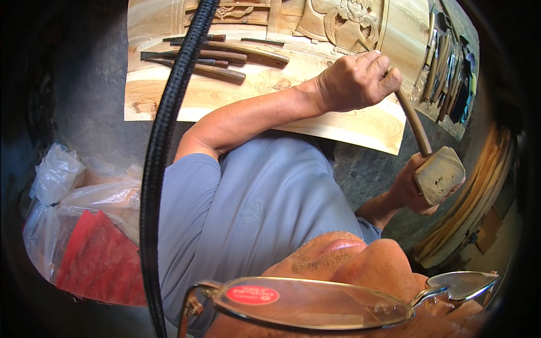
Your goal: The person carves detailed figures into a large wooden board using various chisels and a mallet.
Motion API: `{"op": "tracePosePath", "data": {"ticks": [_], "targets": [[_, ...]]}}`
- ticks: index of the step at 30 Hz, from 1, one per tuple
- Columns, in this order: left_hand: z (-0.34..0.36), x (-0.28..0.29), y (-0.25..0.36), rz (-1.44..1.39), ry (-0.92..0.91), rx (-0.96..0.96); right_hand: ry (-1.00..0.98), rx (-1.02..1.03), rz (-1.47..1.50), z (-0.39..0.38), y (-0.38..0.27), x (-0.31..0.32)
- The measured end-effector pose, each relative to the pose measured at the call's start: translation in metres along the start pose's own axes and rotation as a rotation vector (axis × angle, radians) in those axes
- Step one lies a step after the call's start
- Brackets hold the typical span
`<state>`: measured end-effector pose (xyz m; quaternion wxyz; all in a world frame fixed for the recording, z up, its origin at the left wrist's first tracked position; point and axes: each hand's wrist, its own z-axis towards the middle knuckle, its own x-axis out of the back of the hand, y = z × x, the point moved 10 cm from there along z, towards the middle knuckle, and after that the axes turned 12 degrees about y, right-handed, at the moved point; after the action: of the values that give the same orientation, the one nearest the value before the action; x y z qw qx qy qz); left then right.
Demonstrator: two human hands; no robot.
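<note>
Left hand [360, 81]: closed around a carving tool [413, 121], its slim metal blade showing past the fingers against a floral relief carving [352, 23], its long, round, brown wooden handle sloping down toward the other hand. Right hand [403, 181]: gripping a wooden block [442, 174], squared, worn and pitted, at the handle's butt; whether the two touch cannot be told. Beneath the left hand and forearm: a pale wooden worktop [366, 128], smooth, grained and knotted. Left of the left hand: a loose group of chisels [228, 57], dark steel with rounded wooden handles, lying side by side; beyond these, a second carved panel [228, 12] with raised leaf-like forms. Right of the left hand: a dense row of slender tools [442, 73], wood and metal. Outward of the right hand: curved wooden planks [476, 197], stacked. Far left of both hands: clear plastic bags [59, 174], crumpled and glossy, contents indistinct, beside a red ridged object [101, 262]. Between these and the hands: a grey-blue cloth shirt [270, 191] and a black braided cable [155, 152].
</note>
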<state>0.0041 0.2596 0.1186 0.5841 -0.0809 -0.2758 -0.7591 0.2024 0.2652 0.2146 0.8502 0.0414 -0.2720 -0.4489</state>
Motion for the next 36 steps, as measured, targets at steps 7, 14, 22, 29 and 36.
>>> {"op": "tracePosePath", "data": {"ticks": [7, 14, 22, 29, 36], "targets": [[0.01, 0.002, -0.019, -0.113, 0.11, 0.043, 0.061, -0.144, 0.116, 0.0, 0.016, 0.006], [0.005, 0.02, -0.047, -0.156, 0.084, 0.064, -0.041, -0.343, 0.455, 0.013, 0.021, -0.049], [-0.026, 0.004, -0.073, -0.434, 0.12, 0.282, -0.278, -1.327, 0.946, -0.107, 0.041, -0.09], [-0.038, -0.017, -0.087, -0.415, 0.009, 0.449, -0.42, -1.616, 1.174, -0.148, 0.013, -0.105], [-0.044, -0.022, -0.091, -0.536, 0.049, 0.46, -0.54, -1.682, 1.28, -0.165, -0.001, -0.117]]}}
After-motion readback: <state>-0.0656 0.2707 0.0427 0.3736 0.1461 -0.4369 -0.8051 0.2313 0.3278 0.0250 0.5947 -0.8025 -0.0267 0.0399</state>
